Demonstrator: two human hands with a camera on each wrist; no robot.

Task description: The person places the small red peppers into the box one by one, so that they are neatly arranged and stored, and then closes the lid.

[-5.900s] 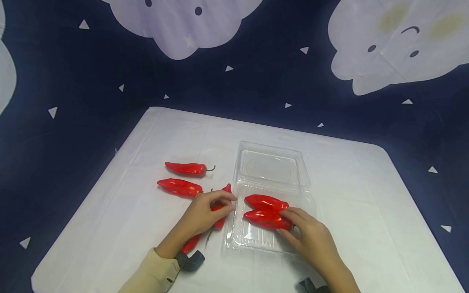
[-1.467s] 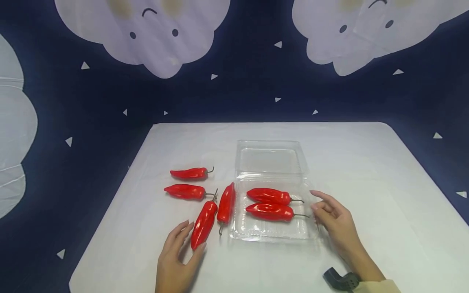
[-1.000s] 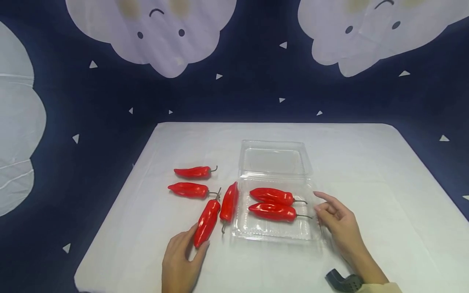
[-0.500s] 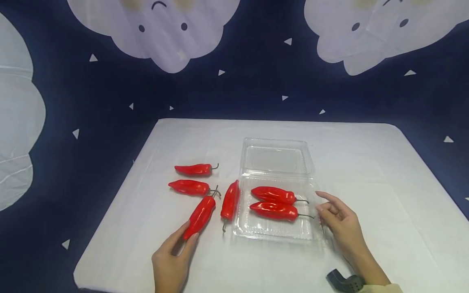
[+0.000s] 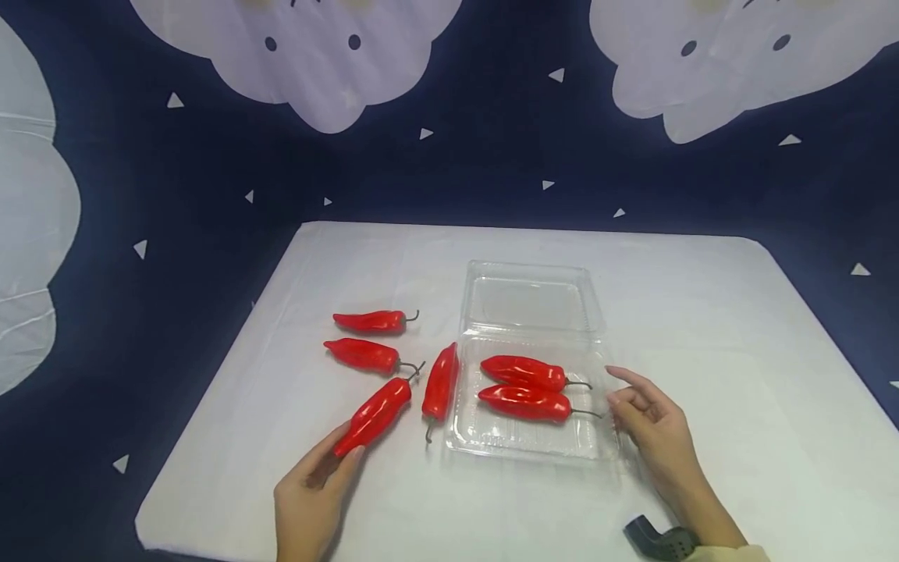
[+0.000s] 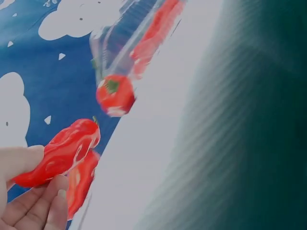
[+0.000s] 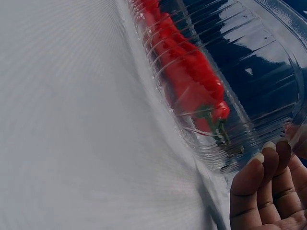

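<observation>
on the near left, my left hand (image 5: 309,492) has just pulled a red chili pepper (image 5: 375,414) leftward, its tip pinched between thumb and fingers; half a second ago it lay closer to the container. i judge it secured, though outside the box; whether it's off the tabletop (image 5: 709,328), i cannot tell. farther off lie the far pepper (image 5: 371,321) and the middle pepper (image 5: 361,355), both loose, stems rightward. next, the slanted pepper (image 5: 441,382) lies at the left rim of the clear clamshell container (image 5: 520,448). in its base sit the far boxed pepper (image 5: 523,372) and the near boxed pepper (image 5: 525,403), side by side; its lid (image 5: 527,303) is folded back to the far side. my right hand (image 5: 653,429) stays at the right rim, fingers curled; whether it pinches, i cannot tell.

count: six peppers (one held, three loose, two boxed), one container, two hands, well apart.
</observation>
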